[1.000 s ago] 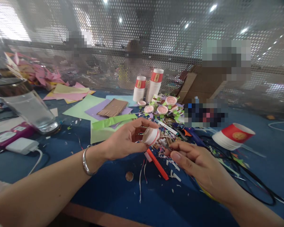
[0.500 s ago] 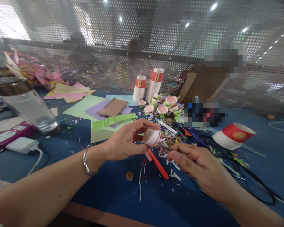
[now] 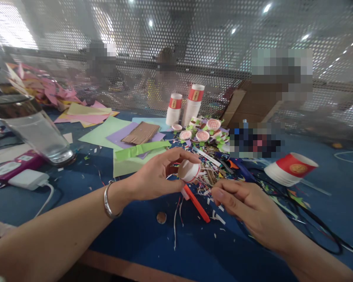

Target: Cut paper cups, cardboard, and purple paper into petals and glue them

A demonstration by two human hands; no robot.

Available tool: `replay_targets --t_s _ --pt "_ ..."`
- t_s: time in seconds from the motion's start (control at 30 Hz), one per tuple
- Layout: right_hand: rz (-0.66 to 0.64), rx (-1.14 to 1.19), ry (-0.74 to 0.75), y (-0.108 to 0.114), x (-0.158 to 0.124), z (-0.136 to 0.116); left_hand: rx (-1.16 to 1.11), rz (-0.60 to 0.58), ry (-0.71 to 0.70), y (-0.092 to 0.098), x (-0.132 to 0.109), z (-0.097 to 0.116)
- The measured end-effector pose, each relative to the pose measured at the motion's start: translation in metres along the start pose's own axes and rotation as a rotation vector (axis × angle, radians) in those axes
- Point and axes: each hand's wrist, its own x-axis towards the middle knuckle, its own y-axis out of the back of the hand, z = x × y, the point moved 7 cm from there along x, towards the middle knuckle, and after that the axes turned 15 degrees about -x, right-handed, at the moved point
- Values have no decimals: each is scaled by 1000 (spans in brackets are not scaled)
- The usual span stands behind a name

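My left hand (image 3: 155, 176) pinches a small cut-down paper cup bottom (image 3: 188, 170), white with a red rim, between thumb and fingers above the blue table (image 3: 135, 235). My right hand (image 3: 247, 207) is just right of it, fingers curled together on a thin dark tool whose tip points at the cup piece; I cannot make out what the tool is. A silver bracelet (image 3: 108, 200) circles my left wrist. Below the cup piece lies a red strip (image 3: 196, 203) among paper scraps.
Two stacks of paper cups (image 3: 188, 103) stand at the back beside finished cup flowers (image 3: 204, 133). A stack of red cups lies on its side (image 3: 290, 167) at right, near black cables (image 3: 317, 227). Coloured paper sheets (image 3: 114, 137), a glass jar (image 3: 32, 129) and a charger (image 3: 26, 179) are at left. A mesh screen stands behind.
My left hand has turned the cup piece slightly and my right hand has drawn a little nearer to it. Nothing else has shifted.
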Motion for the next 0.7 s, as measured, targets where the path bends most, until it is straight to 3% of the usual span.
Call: replay_targets --t_s 0.2,0.43,0.6,0.7 --pt "3 25 12 1 -2 0 108 12 -35 -2 -1 8" --pt "36 -6 -16 4 -2 6 712 -6 -276 -14 -10 41" --pt "48 38 -60 2 -1 9 1038 -76 -390 -29 -15 50" --pt "46 61 -96 -1 0 13 1108 -93 -412 -33 -16 51"
